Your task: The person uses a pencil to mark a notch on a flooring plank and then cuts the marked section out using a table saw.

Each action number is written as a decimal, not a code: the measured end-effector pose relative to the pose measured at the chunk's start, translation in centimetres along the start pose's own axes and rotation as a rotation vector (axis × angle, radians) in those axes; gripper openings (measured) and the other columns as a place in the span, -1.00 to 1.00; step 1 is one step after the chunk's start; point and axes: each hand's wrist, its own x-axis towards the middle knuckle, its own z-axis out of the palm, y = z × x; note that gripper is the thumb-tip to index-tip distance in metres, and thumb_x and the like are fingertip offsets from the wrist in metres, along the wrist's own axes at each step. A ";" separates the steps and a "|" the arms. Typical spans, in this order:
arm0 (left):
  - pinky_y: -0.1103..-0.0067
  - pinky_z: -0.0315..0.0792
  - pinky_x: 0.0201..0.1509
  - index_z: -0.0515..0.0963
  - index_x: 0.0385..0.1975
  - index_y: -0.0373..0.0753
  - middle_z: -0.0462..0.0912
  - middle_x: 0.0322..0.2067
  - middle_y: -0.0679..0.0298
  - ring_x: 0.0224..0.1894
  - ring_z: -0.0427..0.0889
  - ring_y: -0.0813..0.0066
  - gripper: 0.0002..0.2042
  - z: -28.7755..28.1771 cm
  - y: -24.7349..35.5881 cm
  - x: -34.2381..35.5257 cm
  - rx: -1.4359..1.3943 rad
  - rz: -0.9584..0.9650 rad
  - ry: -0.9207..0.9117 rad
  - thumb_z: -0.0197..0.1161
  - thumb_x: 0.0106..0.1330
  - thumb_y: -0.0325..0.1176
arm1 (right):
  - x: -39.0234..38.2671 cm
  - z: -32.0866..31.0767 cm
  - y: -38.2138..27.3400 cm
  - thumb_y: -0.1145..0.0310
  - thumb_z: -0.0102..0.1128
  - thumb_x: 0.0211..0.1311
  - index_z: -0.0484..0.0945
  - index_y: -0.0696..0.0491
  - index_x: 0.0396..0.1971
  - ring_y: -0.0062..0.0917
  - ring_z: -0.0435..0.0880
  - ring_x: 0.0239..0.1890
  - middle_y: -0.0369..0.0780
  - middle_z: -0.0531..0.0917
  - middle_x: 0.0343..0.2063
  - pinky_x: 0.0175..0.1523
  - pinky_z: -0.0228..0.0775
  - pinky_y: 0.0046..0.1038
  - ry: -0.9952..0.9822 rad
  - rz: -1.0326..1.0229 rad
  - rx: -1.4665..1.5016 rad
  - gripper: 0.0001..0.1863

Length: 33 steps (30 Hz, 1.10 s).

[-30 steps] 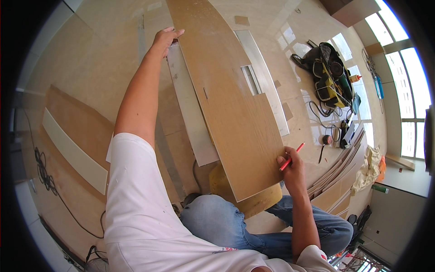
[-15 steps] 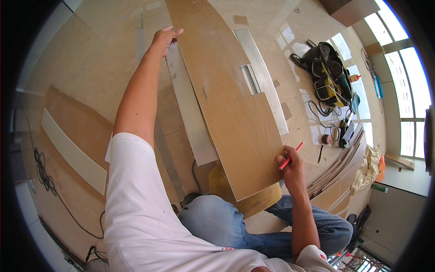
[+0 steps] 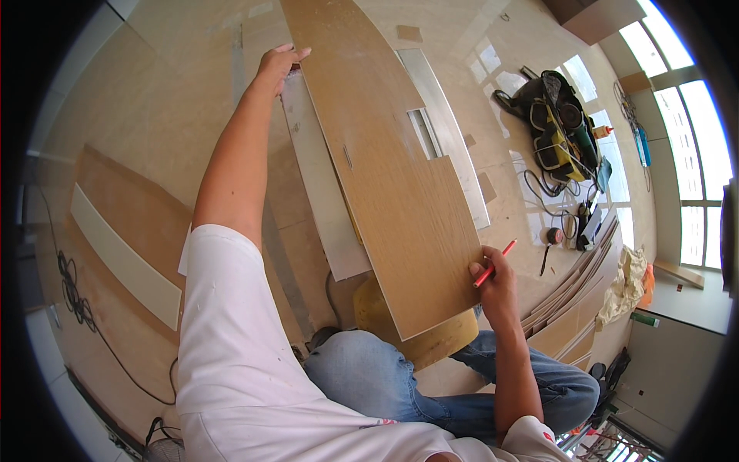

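A long wood-grain board (image 3: 385, 208) lies across paler boards, its near end over a yellow stool (image 3: 443, 339). A rectangular notch is cut into its right edge, and a short slit shows near its left edge. My left hand (image 3: 279, 68) reaches far out and grips the board's left edge, with its thumb side on top and some fingers hidden. At the near right corner, my right hand (image 3: 499, 285) is closed around a red pencil (image 3: 496, 263) and rests against the board's edge. Beneath lie a whitish board (image 3: 323, 185) on the left and a grey-white panel (image 3: 454, 146) on the right.
A black and yellow tool bag (image 3: 550, 127) stands on the floor to the right, with cords and a tape measure (image 3: 553, 236) nearby. Stacked brown strips (image 3: 577, 289) lie near my right arm. On the left are a white strip (image 3: 127, 258) and a black cable (image 3: 73, 289).
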 end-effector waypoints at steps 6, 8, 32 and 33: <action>0.52 0.40 0.16 0.14 0.35 -0.46 0.43 0.20 -0.02 0.13 0.50 0.35 -0.14 -0.3 0.0 0.3 0.012 -0.010 0.009 0.47 0.13 -0.21 | 0.0 0.1 -0.2 0.39 0.24 0.27 0.47 0.19 -0.01 -0.47 0.53 -0.41 -0.15 0.56 -0.48 -0.26 0.40 -0.43 -0.009 0.002 0.012 -0.66; 0.52 0.40 0.16 0.14 0.35 -0.45 0.44 0.20 -0.02 0.14 0.50 0.36 -0.14 -0.1 0.0 0.2 0.016 -0.010 0.010 0.47 0.13 -0.21 | 0.0 0.1 -0.3 0.39 0.23 0.27 0.47 0.19 -0.01 -0.47 0.53 -0.41 -0.15 0.56 -0.47 -0.26 0.40 -0.43 -0.009 0.004 0.012 -0.66; 0.51 0.42 0.13 0.14 0.35 -0.45 0.49 0.16 0.01 0.07 0.55 0.40 -0.13 -0.2 0.1 0.5 0.047 -0.015 0.012 0.46 0.14 -0.17 | -0.1 0.3 -0.9 0.40 0.20 0.29 0.48 0.19 -0.05 -0.52 0.47 -0.43 -0.20 0.51 -0.52 -0.27 0.35 -0.47 -0.002 0.007 0.037 -0.71; 0.50 0.43 0.12 0.13 0.35 -0.46 0.49 0.16 0.02 0.06 0.55 0.41 -0.13 -0.2 0.2 0.5 0.067 -0.012 0.001 0.46 0.14 -0.18 | -0.1 0.3 -0.9 0.40 0.20 0.29 0.48 0.19 -0.05 -0.53 0.47 -0.44 -0.21 0.50 -0.52 -0.28 0.35 -0.47 -0.002 0.008 0.035 -0.71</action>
